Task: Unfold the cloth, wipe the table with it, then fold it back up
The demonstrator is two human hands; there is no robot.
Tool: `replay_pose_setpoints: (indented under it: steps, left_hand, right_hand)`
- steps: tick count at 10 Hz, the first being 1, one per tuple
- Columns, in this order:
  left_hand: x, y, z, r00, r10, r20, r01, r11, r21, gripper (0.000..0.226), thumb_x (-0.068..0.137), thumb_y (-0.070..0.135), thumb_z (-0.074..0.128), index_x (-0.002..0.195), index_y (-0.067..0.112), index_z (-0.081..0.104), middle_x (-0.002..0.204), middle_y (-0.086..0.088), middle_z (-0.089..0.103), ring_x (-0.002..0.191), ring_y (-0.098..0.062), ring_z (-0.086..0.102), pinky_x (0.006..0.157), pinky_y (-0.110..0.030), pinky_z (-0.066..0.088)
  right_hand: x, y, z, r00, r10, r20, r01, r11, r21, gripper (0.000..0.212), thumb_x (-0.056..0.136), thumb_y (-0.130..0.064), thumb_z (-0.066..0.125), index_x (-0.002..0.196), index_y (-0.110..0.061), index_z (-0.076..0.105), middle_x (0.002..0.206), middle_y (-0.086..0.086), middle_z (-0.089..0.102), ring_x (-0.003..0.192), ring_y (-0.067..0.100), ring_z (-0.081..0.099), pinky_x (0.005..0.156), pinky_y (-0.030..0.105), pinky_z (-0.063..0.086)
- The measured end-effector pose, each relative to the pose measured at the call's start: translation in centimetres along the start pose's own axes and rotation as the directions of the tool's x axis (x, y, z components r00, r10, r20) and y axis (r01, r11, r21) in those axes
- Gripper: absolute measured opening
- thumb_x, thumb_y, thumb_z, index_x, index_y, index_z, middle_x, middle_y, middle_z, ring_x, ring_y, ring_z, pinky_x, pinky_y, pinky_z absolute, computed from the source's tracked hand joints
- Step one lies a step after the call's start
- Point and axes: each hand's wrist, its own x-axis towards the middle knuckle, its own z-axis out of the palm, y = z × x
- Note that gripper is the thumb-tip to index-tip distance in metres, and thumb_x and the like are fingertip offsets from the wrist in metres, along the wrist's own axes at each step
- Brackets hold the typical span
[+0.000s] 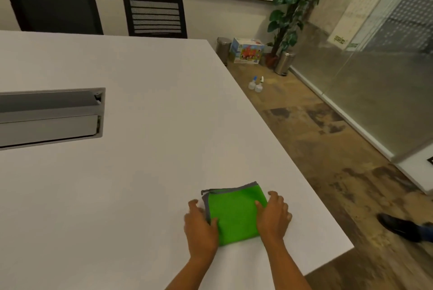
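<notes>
Your folded green cloth point(235, 213) lies on the bench point(140, 172) near its right edge, squarely between your hands. Your left hand point(201, 226) rests open on its grey-trimmed left edge, and your right hand point(273, 216) lies flat on its right edge; neither grips.

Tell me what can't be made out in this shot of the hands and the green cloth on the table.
Head view only:
- Green cloth: its side edges lie under the left hand and right hand; the number of folded layers is unclear.
- Palms: hidden, only the backs show.
- Whether the table has been wiped: no marks visible.
- Cable box: cut off by the left edge.
- Two bottles on the floor: too small to read.
</notes>
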Motion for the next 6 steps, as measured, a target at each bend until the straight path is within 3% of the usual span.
replay_pose_setpoints:
  steps: [1, 2, 3, 4, 5, 6]
  left_hand:
    - [0.0, -0.4, 1.1, 0.975, 0.214, 0.062, -0.223, 0.949, 0.225, 0.076, 0.074, 0.034, 0.076, 0.139, 0.013, 0.044, 0.135, -0.006, 0.053, 0.125, -0.029, 0.050, 0.102, -0.038, 0.043]
    - [0.5, -1.9, 3.1, 0.881, 0.383, 0.279, -0.472, 0.762, 0.443, 0.088, 0.077, 0.073, 0.051, 0.143, 0.015, 0.048, 0.151, -0.004, 0.043, 0.139, -0.030, 0.045, 0.118, -0.041, 0.024]
    - [1.0, -2.9, 3.2, 0.870, 0.306, 0.387, -0.481, 0.696, 0.533, 0.097, 0.075, 0.087, 0.036, 0.139, 0.017, 0.056, 0.148, -0.010, 0.049, 0.137, -0.031, 0.045, 0.117, -0.044, 0.012]
    - [1.3, -3.6, 2.5, 0.856, 0.281, 0.434, -0.500, 0.664, 0.556, 0.111, 0.065, 0.097, 0.034, 0.142, 0.020, 0.054, 0.151, -0.017, 0.044, 0.144, -0.030, 0.026, 0.113, -0.048, 0.009]
    - [1.5, -4.0, 1.9, 0.858, 0.314, 0.406, -0.506, 0.648, 0.569, 0.114, 0.062, 0.099, 0.035, 0.145, 0.022, 0.049, 0.156, -0.019, 0.036, 0.148, -0.029, 0.012, 0.111, -0.054, 0.014]
    - [1.6, -4.6, 0.3, 0.873, 0.343, 0.346, -0.486, 0.668, 0.564, 0.115, 0.063, 0.098, 0.036, 0.147, 0.020, 0.046, 0.160, -0.014, 0.028, 0.150, -0.028, 0.011, 0.108, -0.062, 0.019]
  right_hand:
    - [-1.2, 0.4, 0.8, 0.987, -0.157, -0.035, 0.158, 0.987, 0.027, 0.050, 0.094, -0.034, 0.065, 0.140, -0.017, 0.052, 0.140, 0.007, 0.058, 0.129, 0.027, 0.053, 0.108, 0.045, 0.040]
    - [-2.5, 0.5, 2.2, 0.907, -0.359, 0.220, 0.368, 0.930, 0.000, 0.077, 0.094, -0.072, 0.026, 0.158, -0.029, 0.023, 0.167, -0.004, 0.017, 0.155, 0.022, 0.014, 0.127, 0.042, 0.008]
    - [-2.5, 1.6, 3.0, 0.880, -0.372, 0.294, 0.410, 0.909, -0.077, 0.095, 0.078, -0.090, 0.000, 0.158, -0.037, 0.000, 0.166, -0.010, -0.012, 0.156, 0.020, -0.011, 0.126, 0.045, -0.011]
    - [-2.1, 2.3, 3.0, 0.880, -0.340, 0.333, 0.408, 0.899, -0.160, 0.108, 0.067, -0.099, 0.000, 0.157, -0.039, -0.005, 0.164, -0.008, -0.023, 0.154, 0.022, -0.018, 0.122, 0.054, -0.013]
    - [-1.8, 1.4, 2.5, 0.877, -0.285, 0.387, 0.385, 0.898, -0.211, 0.115, 0.060, -0.102, -0.002, 0.157, -0.039, -0.005, 0.164, -0.008, -0.022, 0.155, 0.024, -0.015, 0.121, 0.061, -0.009]
    - [-2.0, -0.4, 1.9, 0.919, -0.224, 0.324, 0.300, 0.931, -0.207, 0.119, 0.058, -0.099, -0.011, 0.159, -0.036, -0.003, 0.168, -0.006, -0.011, 0.157, 0.026, -0.008, 0.121, 0.062, -0.007]
